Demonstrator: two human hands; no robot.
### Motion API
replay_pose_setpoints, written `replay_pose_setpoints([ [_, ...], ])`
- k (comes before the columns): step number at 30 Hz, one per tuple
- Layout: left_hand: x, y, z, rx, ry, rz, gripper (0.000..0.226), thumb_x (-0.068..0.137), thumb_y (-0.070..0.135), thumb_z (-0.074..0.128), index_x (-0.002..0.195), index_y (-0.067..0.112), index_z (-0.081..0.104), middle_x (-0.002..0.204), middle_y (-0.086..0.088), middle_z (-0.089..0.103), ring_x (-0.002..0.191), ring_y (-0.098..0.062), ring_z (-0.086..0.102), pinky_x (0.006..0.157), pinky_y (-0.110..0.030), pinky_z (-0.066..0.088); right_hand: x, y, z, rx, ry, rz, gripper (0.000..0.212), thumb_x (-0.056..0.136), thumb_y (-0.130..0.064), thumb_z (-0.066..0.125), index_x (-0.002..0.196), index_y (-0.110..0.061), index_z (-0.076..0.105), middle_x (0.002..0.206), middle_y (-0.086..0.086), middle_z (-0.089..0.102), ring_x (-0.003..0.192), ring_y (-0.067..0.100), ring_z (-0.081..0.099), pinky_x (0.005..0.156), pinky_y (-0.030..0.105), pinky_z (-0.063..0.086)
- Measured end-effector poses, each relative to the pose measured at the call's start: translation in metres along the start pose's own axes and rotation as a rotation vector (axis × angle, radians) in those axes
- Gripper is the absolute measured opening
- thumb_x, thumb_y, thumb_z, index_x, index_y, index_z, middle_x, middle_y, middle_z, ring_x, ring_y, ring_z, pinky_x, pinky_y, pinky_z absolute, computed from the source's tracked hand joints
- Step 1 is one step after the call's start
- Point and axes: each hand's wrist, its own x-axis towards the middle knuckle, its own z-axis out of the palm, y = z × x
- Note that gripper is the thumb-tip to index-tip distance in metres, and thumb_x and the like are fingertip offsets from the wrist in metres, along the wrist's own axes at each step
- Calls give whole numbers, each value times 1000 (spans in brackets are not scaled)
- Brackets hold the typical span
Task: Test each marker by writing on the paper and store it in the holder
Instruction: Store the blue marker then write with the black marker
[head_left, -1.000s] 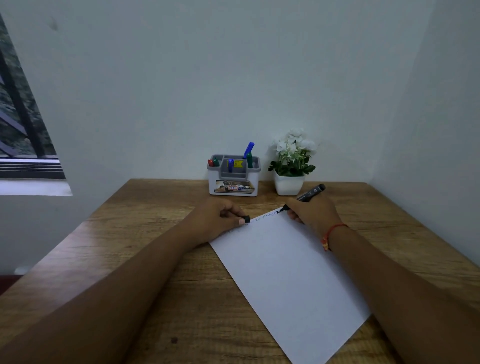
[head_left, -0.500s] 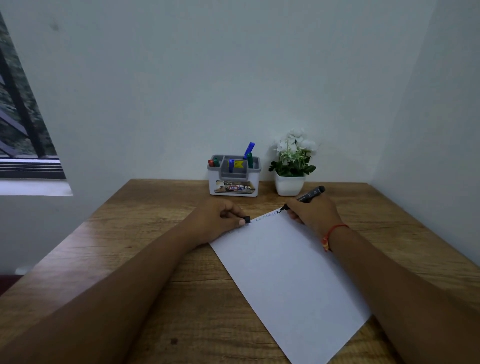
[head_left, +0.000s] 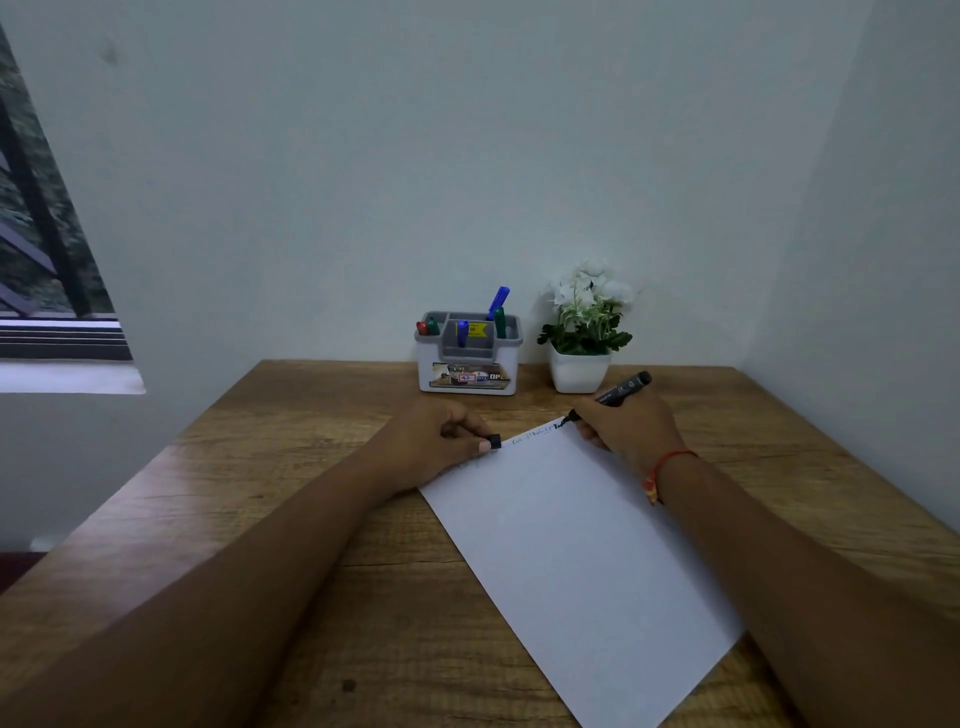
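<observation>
white sheet taking black ink as marker test is running

wooden desk (head_left: 260, 519) is carrying a thin white paper (head_left: 582, 545), lying flat and angled, its near corner running off the bottom of the frame. light and limp, the sheet is likely to slide or crease unless it is pinned flat. the left hand (head_left: 441, 441) is resting on its upper left edge, fingers curled closed around a small black cap (head_left: 495, 441). the right hand (head_left: 628, 431) is gripping a black marker (head_left: 618, 394) in a closed writing pinch low on the barrel, the tip touching the paper's far corner beside a line of small scribbles. the marker is looking rigid, light and smooth, best taken near the tip for control. beyond, against the wall, a grey and white holder (head_left: 467, 364) is standing with red, green and blue markers upright in its compartments, a potted white flower (head_left: 584, 332) just beside it.
</observation>
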Motion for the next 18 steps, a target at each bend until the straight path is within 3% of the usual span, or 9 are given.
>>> replay_pose_setpoints([
  [10,1,-1,1,-13,0,-4,14,84,28,72,97,33,72,91,17,72,82,8,64,66,-9,44,-3,-1,-1,-10,3,-2,31,76,-31,69,68,-1,74,62,7,75,56,19,70,73,46,63],
  [13,1,-1,1,-1,1,-3,15,84,29,72,99,32,72,92,17,72,83,9,63,67,-9,44,-2,-1,-1,-45,12,4,34,77,-33,69,65,-1,73,62,8,75,59,24,72,70,41,62],
  [18,1,0,1,-16,2,-8,13,84,29,72,96,34,72,89,19,71,82,8,63,64,-8,44,-3,-6,-5,-68,67,-6,31,83,-30,65,61,-8,69,57,7,71,46,13,60,55,29,52],
])
